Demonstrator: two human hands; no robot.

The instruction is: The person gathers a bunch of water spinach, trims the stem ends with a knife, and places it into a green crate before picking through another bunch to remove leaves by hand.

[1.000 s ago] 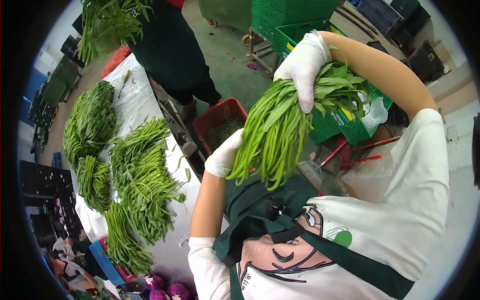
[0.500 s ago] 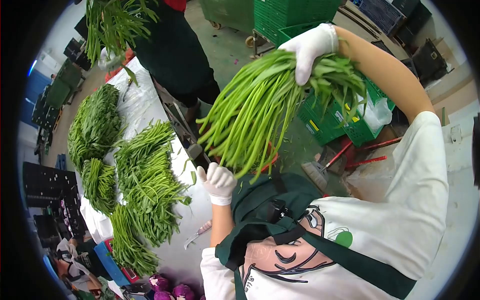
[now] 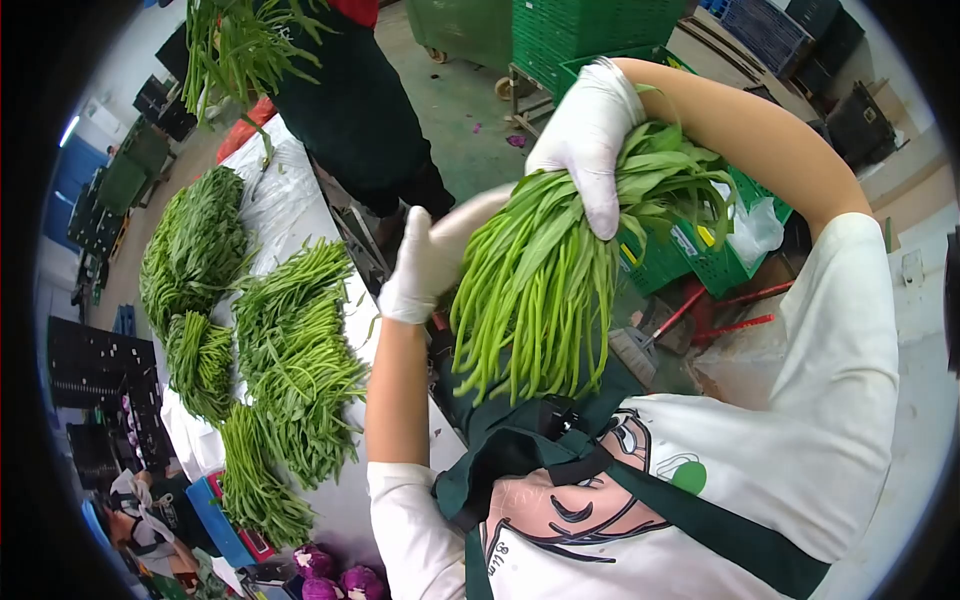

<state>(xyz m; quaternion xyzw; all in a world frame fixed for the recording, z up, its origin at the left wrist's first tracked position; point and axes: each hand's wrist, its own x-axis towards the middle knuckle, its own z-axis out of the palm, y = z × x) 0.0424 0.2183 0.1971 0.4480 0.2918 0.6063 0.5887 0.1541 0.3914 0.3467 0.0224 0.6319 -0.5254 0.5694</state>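
My right hand point(image 3: 592, 145), in a white glove, is closed around a large bunch of leafy green stems point(image 3: 540, 300); the stems hang down below it and the leaves spread to the right. On the left side of the bunch is my left hand point(image 3: 435, 255), also gloved, with its thumb up and its fingers stretched towards the stems, slightly blurred. Whether its fingertips touch the bunch cannot be told. Left of my hands, piles of the same greens point(image 3: 300, 370) lie on a metal table point(image 3: 375, 450).
Across the table stands a co-worker in a dark apron point(image 3: 350, 110), near raised greens point(image 3: 245, 50). Green crates point(image 3: 580, 30) are stacked at the back. A broom point(image 3: 635, 355) and red handles point(image 3: 735, 328) are at the right. Purple cabbages point(image 3: 318, 590) sit near the table's lower end.
My left hand has risen and opened from a curled shape. My right hand has come slightly down and left, and the bunch now hangs more upright. The co-worker's greens have shifted a little.
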